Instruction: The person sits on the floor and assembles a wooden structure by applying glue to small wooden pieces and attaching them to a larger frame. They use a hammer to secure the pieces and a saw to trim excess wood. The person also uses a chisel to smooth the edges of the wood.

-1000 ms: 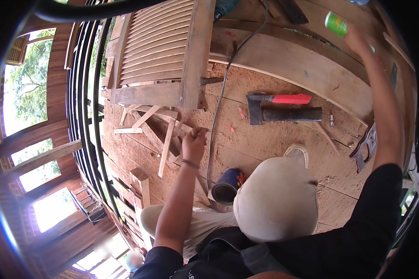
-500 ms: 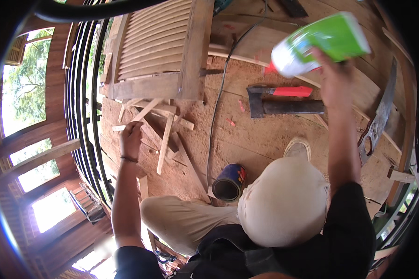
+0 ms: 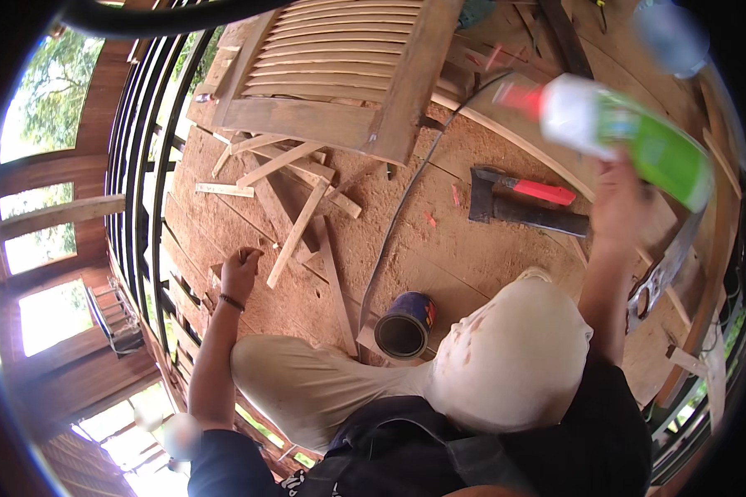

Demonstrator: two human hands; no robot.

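Curls fingers of left hand at left, near wood strip; cannot tell if empty. Grasps with right hand, at right, green-and-white bottle with blurred red tip toward left. Has slatted panel at far left.

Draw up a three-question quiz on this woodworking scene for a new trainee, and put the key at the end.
1. Which hand holds the green and white squeeze bottle?
2. True or false: in the picture, the black cord runs between the left hand and the red-handled tool.
3. Which of these shows nearest to the blue can?
A. The handsaw
B. The person's right knee
C. The louvered wooden panel

Key:
1. The right hand.
2. True.
3. B.
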